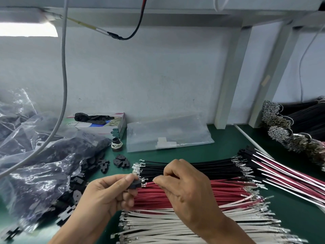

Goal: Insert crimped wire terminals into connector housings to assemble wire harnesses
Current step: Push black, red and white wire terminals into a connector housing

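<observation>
Green bench mat | your left hand pinches black connector housing above red wires | right hand pinches wire by its terminal at housing mouth | risk: tilted terminal may jam or seat partway; neighbouring wires may snag.

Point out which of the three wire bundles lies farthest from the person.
The black wires. They lie at the back of the green mat, beyond the red wires, while the white wires lie closest.
</observation>
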The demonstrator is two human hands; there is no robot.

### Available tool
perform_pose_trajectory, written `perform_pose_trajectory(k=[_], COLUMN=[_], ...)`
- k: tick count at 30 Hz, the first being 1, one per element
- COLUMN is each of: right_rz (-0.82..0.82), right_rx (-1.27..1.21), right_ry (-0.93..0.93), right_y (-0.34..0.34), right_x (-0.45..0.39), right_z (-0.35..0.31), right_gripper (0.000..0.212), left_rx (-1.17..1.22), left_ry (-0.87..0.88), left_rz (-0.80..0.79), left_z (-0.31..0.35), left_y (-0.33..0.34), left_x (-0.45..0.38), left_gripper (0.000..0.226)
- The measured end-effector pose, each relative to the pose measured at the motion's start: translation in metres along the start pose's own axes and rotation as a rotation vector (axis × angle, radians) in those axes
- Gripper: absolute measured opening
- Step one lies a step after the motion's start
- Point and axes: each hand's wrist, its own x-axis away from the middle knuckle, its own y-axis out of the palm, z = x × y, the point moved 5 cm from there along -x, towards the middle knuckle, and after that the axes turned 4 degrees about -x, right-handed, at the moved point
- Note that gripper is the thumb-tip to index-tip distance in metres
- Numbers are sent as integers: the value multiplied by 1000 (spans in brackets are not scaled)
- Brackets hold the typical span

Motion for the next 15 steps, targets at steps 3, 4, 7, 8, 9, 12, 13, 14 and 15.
perform_pose_trajectory(k=[3, 4, 7, 8, 9, 12, 13, 14, 15], right_rz=[-1, -16, -54, -69, -81, -97, -102, -109, -119], right_rx=[-2, -20, -75, -98, -117, -153, -152, -146, -136], right_ry=[-12, -11, 62, 103, 136, 172, 165, 152, 135], right_y=[3, 4, 8, 8, 7, 4, 3, 2, 1], right_x=[0, 0, 1, 1, 1, 0, 0, -1, -2], right_z=[-6, -9, -7, -5, -3, 1, 1, 1, 1], right_gripper=[6, 6, 8, 8, 9, 14, 15, 14, 13], left_rx=[26, 30, -51, -129, -214, -388, -404, -404, -403], left_ry=[-8, -6, 62, 118, 186, 322, 322, 309, 292], left_rz=[15, 20, 25, 27, 25, 39, 50, 50, 40], left_z=[-3, -3, 2, 5, 10, 18, 18, 17, 16], left_y=[2, 3, 7, 8, 9, 10, 9, 8, 7], left_x=[1, 1, 3, 3, 5, 10, 10, 10, 9], left_gripper=[39, 38, 37, 34, 32, 32, 30, 28, 27])
